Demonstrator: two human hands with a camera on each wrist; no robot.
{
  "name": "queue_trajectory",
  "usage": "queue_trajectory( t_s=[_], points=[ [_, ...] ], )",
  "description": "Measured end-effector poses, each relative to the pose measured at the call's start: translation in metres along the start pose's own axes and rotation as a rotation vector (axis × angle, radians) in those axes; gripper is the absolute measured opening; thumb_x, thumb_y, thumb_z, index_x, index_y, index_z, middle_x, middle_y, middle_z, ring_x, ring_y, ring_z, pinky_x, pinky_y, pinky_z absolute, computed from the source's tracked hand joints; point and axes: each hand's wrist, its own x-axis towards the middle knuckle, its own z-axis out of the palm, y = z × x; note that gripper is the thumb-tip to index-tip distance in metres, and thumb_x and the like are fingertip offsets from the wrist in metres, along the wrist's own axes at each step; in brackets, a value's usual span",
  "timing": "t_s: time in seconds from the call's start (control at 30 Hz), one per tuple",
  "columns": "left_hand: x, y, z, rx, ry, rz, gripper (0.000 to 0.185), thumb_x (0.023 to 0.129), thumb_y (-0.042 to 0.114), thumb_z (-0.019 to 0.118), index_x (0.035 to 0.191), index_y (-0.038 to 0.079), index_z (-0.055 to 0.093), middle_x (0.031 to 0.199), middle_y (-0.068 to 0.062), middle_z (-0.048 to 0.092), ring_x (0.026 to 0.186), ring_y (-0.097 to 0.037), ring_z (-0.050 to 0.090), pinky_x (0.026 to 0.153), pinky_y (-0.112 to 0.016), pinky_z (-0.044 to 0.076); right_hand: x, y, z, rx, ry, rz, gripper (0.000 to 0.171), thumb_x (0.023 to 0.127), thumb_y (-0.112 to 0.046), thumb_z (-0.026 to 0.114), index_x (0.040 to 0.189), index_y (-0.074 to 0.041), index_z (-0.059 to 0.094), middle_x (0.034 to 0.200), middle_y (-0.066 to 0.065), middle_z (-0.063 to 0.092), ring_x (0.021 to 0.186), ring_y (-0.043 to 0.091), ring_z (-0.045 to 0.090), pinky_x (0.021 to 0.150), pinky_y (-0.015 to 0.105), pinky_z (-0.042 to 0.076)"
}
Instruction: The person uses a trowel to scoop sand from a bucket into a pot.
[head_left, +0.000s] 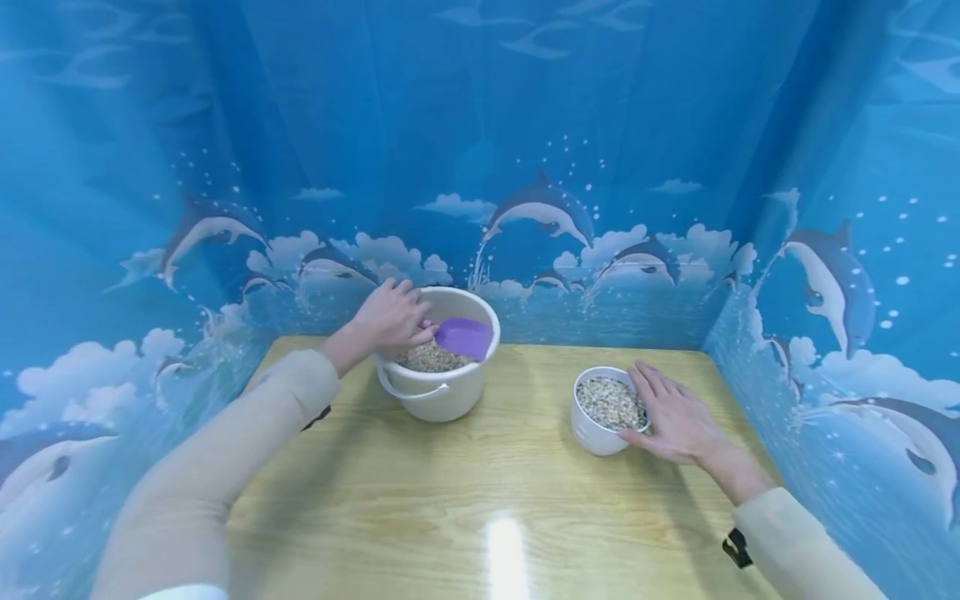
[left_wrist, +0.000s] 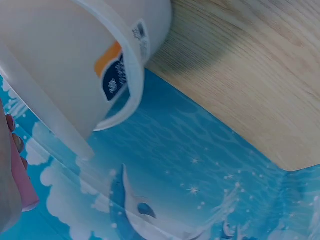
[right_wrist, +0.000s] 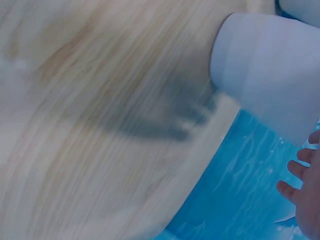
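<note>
Wooden table (head_left: 480, 467), glossy, boxed in by blue dolphin-print curtain (head_left: 525, 125). Near right: right hand (head_left: 675, 417) with fingers straight, resting flat against the far side of a white bowl (head_left: 592, 433) full of mixed grain (head_left: 611, 402). Farther back, left: left hand (head_left: 390, 318) reaches into a cream bucket (head_left: 442, 392), fingers curled round a purple scoop (head_left: 467, 337) above the grain inside.
</note>
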Motion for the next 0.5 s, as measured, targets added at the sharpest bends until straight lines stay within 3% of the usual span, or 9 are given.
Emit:
queue_trajectory(
  t_s=[0.5],
  points=[
    [-0.014, -0.019, 0.013, -0.015, -0.022, -0.046, 0.048, 0.106, 0.053, 0.043, 0.099, 0.011, 0.065, 0.098, -0.012, 0.067, 0.100, -0.032, 0.060, 0.093, -0.049, 0.050, 0.042, -0.039, -0.014, 0.038, -0.020, 0.013, 0.111, 0.093, -0.071, 0.060, 0.167, -0.002, 0.016, 0.175, 0.026, 0.017, 0.157, 0.049, 0.030, 0.122, 0.069, 0.033]
  ],
)
